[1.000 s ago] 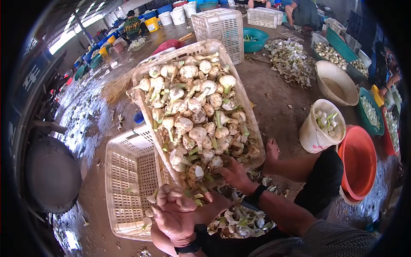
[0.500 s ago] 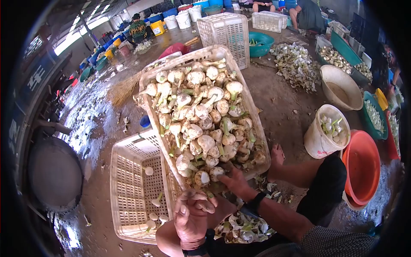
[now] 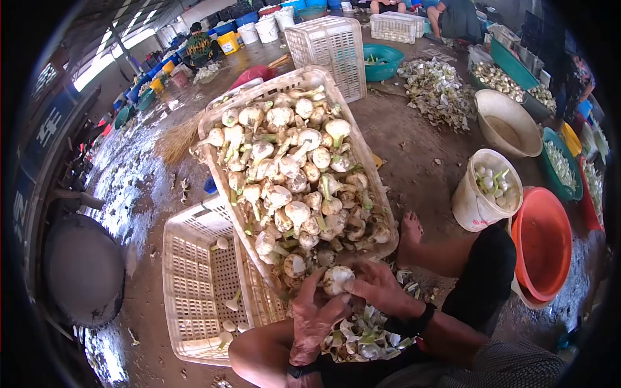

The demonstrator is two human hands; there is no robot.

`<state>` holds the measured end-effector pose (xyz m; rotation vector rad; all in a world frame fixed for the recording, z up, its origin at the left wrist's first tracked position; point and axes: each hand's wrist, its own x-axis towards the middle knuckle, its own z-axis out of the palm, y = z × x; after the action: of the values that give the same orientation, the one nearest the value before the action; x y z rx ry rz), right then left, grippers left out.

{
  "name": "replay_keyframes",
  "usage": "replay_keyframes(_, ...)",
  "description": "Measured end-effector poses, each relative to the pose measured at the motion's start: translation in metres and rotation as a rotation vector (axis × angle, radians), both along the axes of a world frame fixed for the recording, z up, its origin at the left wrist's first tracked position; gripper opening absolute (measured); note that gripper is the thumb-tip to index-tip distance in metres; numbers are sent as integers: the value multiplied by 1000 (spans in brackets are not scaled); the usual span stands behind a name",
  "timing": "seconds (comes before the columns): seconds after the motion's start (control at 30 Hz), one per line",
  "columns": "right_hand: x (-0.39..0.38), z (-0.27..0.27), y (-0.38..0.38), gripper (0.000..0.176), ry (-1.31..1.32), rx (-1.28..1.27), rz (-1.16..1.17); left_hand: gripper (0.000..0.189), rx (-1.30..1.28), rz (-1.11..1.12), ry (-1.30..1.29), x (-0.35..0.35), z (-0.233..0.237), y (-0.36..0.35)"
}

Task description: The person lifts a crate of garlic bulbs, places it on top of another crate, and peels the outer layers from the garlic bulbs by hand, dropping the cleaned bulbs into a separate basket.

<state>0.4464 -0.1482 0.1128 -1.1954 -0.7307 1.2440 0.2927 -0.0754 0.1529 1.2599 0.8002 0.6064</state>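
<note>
A whitish garlic bulb (image 3: pixel 337 280) with dirty skin is held between my two hands, just off the near edge of the heaped crate. My left hand (image 3: pixel 314 318) grips it from the left with curled fingers. From the right, my right hand (image 3: pixel 383 288) presses its thumb against the bulb. Many garlic bulbs (image 3: pixel 297 213), some with cut green stems, fill the pale plastic crate (image 3: pixel 381 194) in front of me. Peeled skins (image 3: pixel 365 336) lie in a pile below my hands.
A second crate (image 3: pixel 187 291) at the left holds several cleaned bulbs. A white bucket (image 3: pixel 467 207) with trimmed garlic and an orange basin (image 3: pixel 559 242) stand at the right. A skin heap (image 3: pixel 436 90) lies farther back. Other people (image 3: pixel 204 48) sit in the background.
My right hand has lifted a garlic bulb from the crate's near edge towards me. My left hand has moved up and right to meet it, closing on the bulb.
</note>
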Motion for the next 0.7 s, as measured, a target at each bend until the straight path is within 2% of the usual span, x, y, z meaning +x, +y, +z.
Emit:
replay_keyframes(0.13, 10, 18, -16, 44, 8, 61, 5, 62, -52, 3, -91, 1, -6, -4)
replay_keyframes(0.33, 23, 9, -32, 32, -178, 47, 28, 60, -11, -19, -89, 8, -5, -11)
replay_keyframes(0.4, 23, 1, -35, 28, -353, 114, -32, 57, 284, -104, 103, 8, -13, -9)
replay_keyframes(0.53, 28, -2, -38, 25, -448, 109, -25, 57, 386, -111, 214, 8, -24, -10)
replay_keyframes(0.7, 34, -7, -40, 22, -553, 144, 34, 61, 639, -130, 271, 11, -29, -11)
